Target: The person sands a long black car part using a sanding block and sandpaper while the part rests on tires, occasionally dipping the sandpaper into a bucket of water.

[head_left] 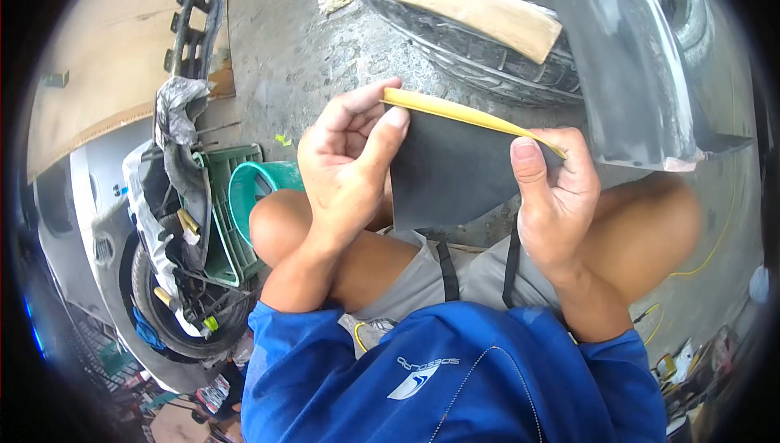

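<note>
A dark grey sheet of sandpaper (447, 171) with a yellowish backing is folded along its top edge and held up in front of my knees. My left hand (345, 162) pinches its left end between thumb and fingers. My right hand (552, 199) pinches its right end, thumb on the near face. The sheet hangs down between both hands, above my bent legs in grey shorts.
A grey sanded car body panel (626, 61) curves down at upper right, next to a tyre (479, 57) with a wooden block (471, 6) lying on it. A green crate (231, 207) and teal bucket (252, 187) stand at left on concrete floor, beside tools and rags.
</note>
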Motion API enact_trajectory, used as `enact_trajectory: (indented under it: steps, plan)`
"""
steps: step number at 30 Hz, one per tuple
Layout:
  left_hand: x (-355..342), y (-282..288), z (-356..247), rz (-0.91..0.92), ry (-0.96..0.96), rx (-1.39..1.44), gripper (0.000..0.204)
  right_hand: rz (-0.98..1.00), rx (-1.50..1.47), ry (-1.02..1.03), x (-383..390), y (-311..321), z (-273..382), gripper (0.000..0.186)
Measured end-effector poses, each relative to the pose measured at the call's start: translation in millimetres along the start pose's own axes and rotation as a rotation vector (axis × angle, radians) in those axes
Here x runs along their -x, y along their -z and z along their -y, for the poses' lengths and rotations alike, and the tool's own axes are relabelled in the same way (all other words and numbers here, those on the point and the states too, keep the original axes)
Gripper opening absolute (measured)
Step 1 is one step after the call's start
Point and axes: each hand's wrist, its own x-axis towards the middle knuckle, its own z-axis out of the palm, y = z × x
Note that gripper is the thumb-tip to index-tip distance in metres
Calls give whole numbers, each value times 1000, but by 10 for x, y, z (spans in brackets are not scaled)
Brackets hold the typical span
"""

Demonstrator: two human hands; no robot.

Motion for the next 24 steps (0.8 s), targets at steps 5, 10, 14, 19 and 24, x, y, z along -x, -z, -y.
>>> enact_trajectory:
  steps: [5, 10, 14, 19, 24]
  plan:
    - [-1, 163, 182, 45, 15, 37, 32, 10, 45, 32, -3, 34, -104, 14]
    - [-32, 62, 149, -62, -37, 68, 34, 76, 67, 97, 36, 14, -74, 18]
    - [-124, 42, 244, -165, -105, -23, 31, 99, 96, 7, 21, 42, 26, 24]
    - [-117, 56, 252, -209, -79, -143, 31, 70, 245, 77, 23, 23, 93, 16]
    - [-166, 39, 288, -129, -110, -16, 25, 43, 327, 248, 8, 20, 71, 14]
